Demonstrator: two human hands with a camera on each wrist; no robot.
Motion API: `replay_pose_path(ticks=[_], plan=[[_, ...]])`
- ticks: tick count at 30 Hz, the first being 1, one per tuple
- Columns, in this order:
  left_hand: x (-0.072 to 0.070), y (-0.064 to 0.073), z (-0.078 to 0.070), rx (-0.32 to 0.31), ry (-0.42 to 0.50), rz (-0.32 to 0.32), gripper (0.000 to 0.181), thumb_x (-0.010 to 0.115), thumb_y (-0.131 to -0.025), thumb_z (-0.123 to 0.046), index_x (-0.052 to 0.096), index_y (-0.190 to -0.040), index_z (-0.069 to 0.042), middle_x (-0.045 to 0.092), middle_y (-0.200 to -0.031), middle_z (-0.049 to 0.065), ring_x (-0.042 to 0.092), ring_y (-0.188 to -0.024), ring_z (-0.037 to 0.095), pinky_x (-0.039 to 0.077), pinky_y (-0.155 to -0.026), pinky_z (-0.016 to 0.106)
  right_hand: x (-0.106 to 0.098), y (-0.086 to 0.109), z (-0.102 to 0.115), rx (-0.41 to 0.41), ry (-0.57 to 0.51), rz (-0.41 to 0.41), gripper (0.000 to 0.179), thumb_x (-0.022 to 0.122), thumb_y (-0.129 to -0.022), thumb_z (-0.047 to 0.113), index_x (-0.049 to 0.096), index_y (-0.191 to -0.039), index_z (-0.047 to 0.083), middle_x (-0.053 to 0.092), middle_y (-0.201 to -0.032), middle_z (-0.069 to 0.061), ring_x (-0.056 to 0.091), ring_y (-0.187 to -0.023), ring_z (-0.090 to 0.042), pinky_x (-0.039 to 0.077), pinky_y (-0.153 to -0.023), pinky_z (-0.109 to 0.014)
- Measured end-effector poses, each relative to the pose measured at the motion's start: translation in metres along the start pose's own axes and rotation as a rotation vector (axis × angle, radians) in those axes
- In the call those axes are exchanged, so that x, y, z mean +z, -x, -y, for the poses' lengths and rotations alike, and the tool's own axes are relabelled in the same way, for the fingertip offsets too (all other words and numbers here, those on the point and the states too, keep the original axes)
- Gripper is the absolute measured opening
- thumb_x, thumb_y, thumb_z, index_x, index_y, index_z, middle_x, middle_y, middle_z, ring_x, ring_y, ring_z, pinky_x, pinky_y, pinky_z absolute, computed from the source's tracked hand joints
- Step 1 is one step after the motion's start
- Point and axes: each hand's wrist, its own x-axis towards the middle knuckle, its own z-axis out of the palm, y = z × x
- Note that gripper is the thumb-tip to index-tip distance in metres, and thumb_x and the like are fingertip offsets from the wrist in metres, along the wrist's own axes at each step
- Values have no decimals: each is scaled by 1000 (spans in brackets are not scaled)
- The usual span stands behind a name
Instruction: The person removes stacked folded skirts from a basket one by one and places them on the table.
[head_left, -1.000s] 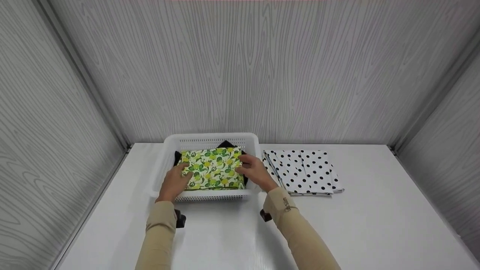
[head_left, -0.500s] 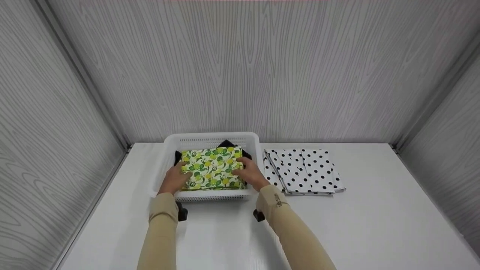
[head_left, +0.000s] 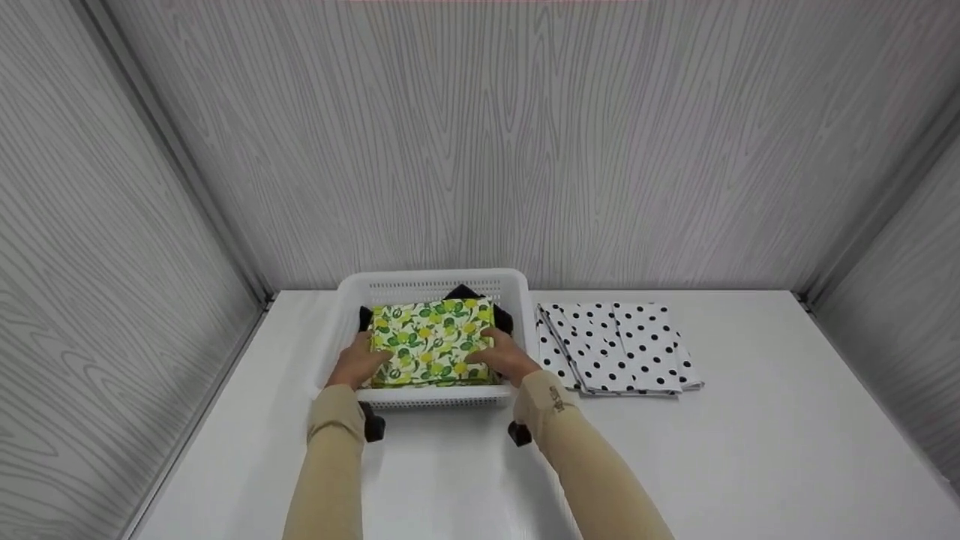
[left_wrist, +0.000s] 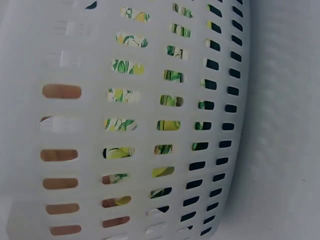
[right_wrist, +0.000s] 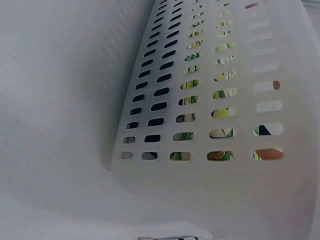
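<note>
Grip: the left hand (head_left: 360, 364) and right hand (head_left: 504, 356) are placed at opposite ends of the lemon-print cloth (head_left: 433, 341), thumbs laid over it; whether it is pinched cannot be told, fingers being partly hidden.
Fold risk: layers could be bunched by uneven inward pressure.
Snag risk: the black fabric (head_left: 504, 321), showing around the cloth, might be dragged by hooked fingers.
Cloth: thin-looking, folded rectangular, between the hands.
Basket (head_left: 435, 276): around both hands; white, slotted, round-cornered, plastic-looking.
Dotted cloth (head_left: 622, 349): folded, creased, beyond the right hand.
</note>
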Motion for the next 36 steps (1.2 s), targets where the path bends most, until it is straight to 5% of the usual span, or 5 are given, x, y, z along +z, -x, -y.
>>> replay_pose_path(ticks=[4, 16, 26, 31, 36], plan=[[0, 0, 2, -38, 46, 42, 78, 52, -103, -25, 9, -160, 4, 13, -162, 32, 20, -146, 50, 27, -114, 61, 1, -2, -2, 16, -17, 19, 64, 70, -94, 14, 43, -150, 2, 33, -158, -20, 37, -141, -38, 34, -113, -53], [-1, -11, 0, 16, 95, 109, 72, 56, -101, -10, 15, -160, 3, 13, -164, 29, 17, -148, 47, 28, -114, 60, -8, -6, 0, -22, -141, 76, 59, 67, -96, 14, 46, -151, 6, 27, -161, -17, 37, -140, -36, 36, -111, -54], [2, -8, 1, 96, 157, 134, 60, 58, -98, -1, 36, -153, 7, 37, -150, 31, 54, -119, 40, 51, -94, 50, -1, -8, -1, -41, -109, 61, 61, 68, -95, 12, 45, -152, 7, 34, -158, -18, 50, -125, -33, 49, -92, -50], [4, -4, -3, 102, 211, 162, 61, 57, -98, 1, 33, -154, 8, 42, -145, 31, 58, -110, 34, 56, -88, 45, 1, -10, -3, -72, -49, 94, 58, 64, -97, 6, 45, -151, 1, 35, -158, -19, 40, -139, -38, 43, -106, -50], [1, -2, -6, 116, 231, 152, 62, 55, -98, 3, 30, -154, 9, 39, -147, 32, 58, -105, 31, 57, -85, 44, 2, -14, -1, -104, -26, 115, 55, 59, -94, -6, 48, -148, -4, 36, -158, -20, 34, -144, -36, 49, -92, -35]])
